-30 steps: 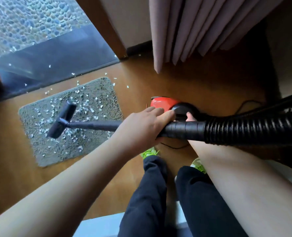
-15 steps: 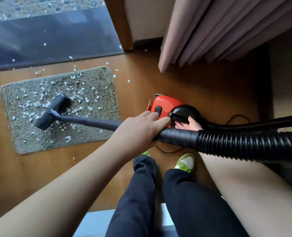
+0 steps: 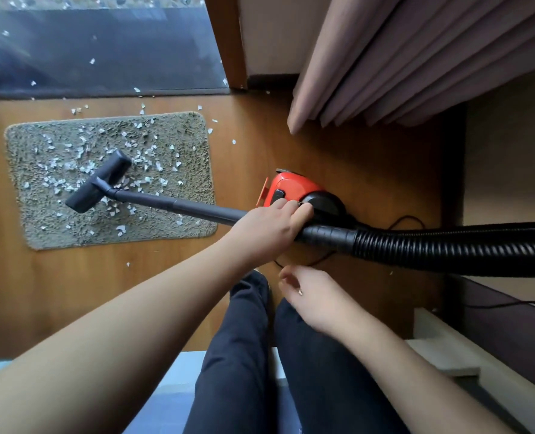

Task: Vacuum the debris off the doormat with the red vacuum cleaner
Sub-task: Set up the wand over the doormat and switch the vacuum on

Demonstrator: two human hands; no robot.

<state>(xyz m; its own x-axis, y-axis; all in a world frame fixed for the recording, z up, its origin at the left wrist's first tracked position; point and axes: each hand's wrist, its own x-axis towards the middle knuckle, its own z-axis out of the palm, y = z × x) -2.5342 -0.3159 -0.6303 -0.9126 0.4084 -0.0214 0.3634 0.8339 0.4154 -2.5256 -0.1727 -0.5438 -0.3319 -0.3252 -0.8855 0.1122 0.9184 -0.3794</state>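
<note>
On doormat [image 3: 178,214], debris [image 3: 81,151], nozzle [image 3: 98,181], left hand [image 3: 266,230] gripping wand [image 3: 178,206]

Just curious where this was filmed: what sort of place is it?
Probably a home entrance by a glass door: a doormat on the wooden floor, pink curtains, and a red vacuum cleaner.

The doormat [image 3: 109,180] lies on the floor [image 3: 338,151] at far left, the nozzle [image 3: 98,181] resting on it; the vacuum cleaner [image 3: 294,189] sits to its right, below the curtain [image 3: 400,57].
</note>
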